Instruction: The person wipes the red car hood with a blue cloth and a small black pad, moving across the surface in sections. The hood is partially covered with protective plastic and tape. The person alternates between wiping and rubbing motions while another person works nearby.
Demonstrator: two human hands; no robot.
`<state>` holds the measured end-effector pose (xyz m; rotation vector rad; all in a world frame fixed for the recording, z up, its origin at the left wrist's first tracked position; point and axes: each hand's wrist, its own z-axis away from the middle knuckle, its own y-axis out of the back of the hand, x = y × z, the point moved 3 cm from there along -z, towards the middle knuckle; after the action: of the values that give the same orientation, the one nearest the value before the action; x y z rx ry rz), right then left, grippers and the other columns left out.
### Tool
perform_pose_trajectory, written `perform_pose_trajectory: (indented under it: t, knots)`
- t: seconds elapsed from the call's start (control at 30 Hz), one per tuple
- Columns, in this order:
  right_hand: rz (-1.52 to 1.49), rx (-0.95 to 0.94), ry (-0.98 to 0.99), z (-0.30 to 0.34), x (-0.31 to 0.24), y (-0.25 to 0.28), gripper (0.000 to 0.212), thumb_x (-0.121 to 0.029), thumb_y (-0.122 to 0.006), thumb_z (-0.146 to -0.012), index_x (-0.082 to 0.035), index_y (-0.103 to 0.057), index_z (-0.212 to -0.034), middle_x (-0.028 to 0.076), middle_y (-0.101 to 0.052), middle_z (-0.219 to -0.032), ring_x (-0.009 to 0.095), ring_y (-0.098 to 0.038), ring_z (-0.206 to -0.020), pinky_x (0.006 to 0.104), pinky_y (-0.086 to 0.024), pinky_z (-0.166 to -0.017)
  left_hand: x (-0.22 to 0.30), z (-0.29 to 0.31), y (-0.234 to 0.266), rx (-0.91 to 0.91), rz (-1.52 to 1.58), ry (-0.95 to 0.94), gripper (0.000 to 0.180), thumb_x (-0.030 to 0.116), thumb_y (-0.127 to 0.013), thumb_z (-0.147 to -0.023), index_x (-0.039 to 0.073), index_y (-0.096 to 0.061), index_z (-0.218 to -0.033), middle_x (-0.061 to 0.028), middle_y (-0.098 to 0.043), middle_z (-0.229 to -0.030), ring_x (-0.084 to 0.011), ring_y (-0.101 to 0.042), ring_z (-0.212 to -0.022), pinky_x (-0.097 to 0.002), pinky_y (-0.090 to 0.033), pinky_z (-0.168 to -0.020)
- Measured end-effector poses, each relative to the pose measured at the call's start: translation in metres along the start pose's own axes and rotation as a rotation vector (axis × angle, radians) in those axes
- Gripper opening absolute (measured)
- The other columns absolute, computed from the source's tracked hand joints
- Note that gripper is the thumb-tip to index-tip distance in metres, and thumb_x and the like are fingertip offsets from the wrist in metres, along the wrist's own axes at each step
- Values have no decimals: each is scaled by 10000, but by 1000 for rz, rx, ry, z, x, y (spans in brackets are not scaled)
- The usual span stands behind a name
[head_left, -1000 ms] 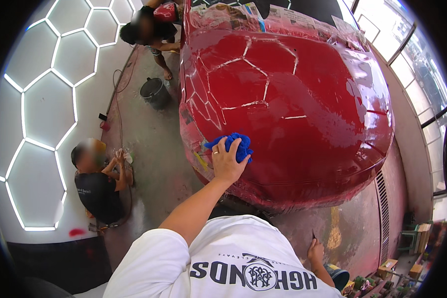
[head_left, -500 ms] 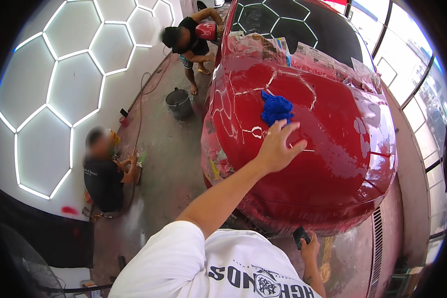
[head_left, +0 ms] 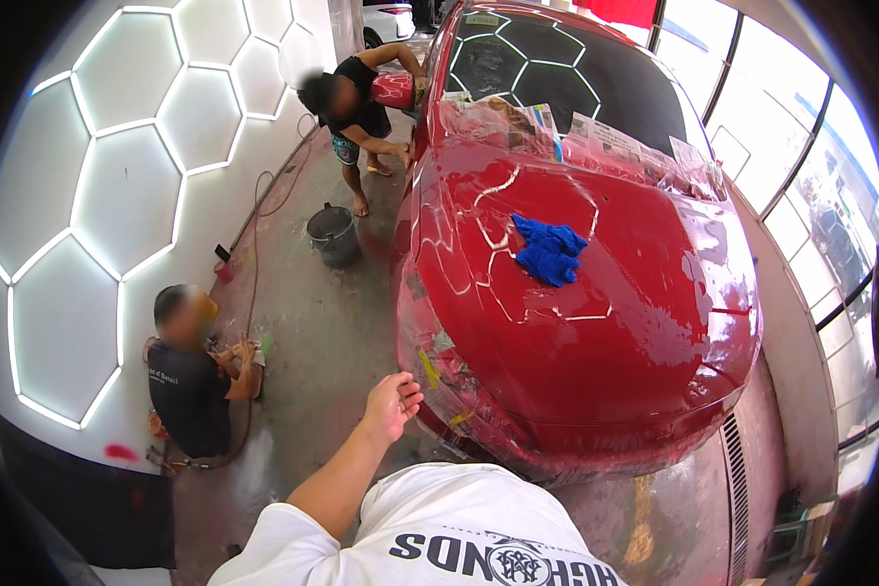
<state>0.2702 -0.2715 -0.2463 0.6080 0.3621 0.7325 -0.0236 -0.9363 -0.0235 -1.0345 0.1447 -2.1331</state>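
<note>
On the red car hood lies a crumpled blue cloth, with nobody's hand on it. My left hand hangs over the floor beside the car's front left corner, its fingers loosely bent and nothing in them. Closest to it is the torn masking plastic and paper along that corner. My right hand is out of sight, hidden beyond my white shirt. The hood looks wet and glossy and reflects the hexagonal lights.
One person bends at the car's side. Another person crouches by the wall of hexagonal lights. A dark bucket stands on the floor, and a hose runs along it. Newspaper covers the windshield base.
My left hand has drawn back from near the blue cloth to beside the car's corner. The right hand, seen holding a dark block, has left the view. The cloth looks differently spread.
</note>
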Motion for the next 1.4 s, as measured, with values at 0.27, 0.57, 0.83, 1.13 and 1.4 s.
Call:
perform_pose_trajectory:
  t: [0.27, 0.57, 0.83, 1.13, 1.4]
  knots:
    - [-198, 284, 354, 0, -164, 19, 391, -341, -861, -873, 0, -829, -1061, 178, -819, -954, 269, -781, -823, 436, -604, -797, 66, 0, -25, -289, 34, 64, 157, 290, -694, -1038, 168, -675, -1136, -22, -728, -1026, -207, -711, -957, -388, -538, -883]
    - [-116, 260, 217, 93, -278, 43, 399, -404, -808, -922, -10, -816, -856, 159, -755, -725, 239, -730, -672, 407, -556, -664, 103, -63, 63, -145, 93, 181, 194, 314, -679, -1036, 147, -696, -1132, -32, -739, -1008, -212, -713, -946, -395, -552, -866]
    - [116, 516, -20, 174, -182, 23, 433, -407, -788, -905, 22, -788, -851, 274, -728, -795, 414, -747, -768, 504, -571, -768, 60, -95, 70, -300, -5, 377, 195, 321, -665, -1056, 167, -685, -1173, -31, -742, -1024, -201, -719, -970, -367, -554, -872]
    - [69, 627, -448, 235, -134, 20, 352, -207, -929, -743, -7, -828, -1015, 210, -803, -1006, 374, -786, -974, 439, -613, -902, 56, -77, 43, -685, -286, 519, 325, 343, -730, -1057, 151, -642, -1305, -31, -708, -1192, -154, -689, -1081, -331, -550, -956]
    - [105, 600, -320, 195, -125, 22, 480, -27, -886, -723, -2, -616, -1119, 224, -752, -1014, 335, -786, -868, 444, -630, -784, 39, -91, 58, -432, -233, 470, 209, 304, -701, -1065, 169, -644, -1215, -23, -716, -1108, -171, -694, -1032, -350, -542, -927]
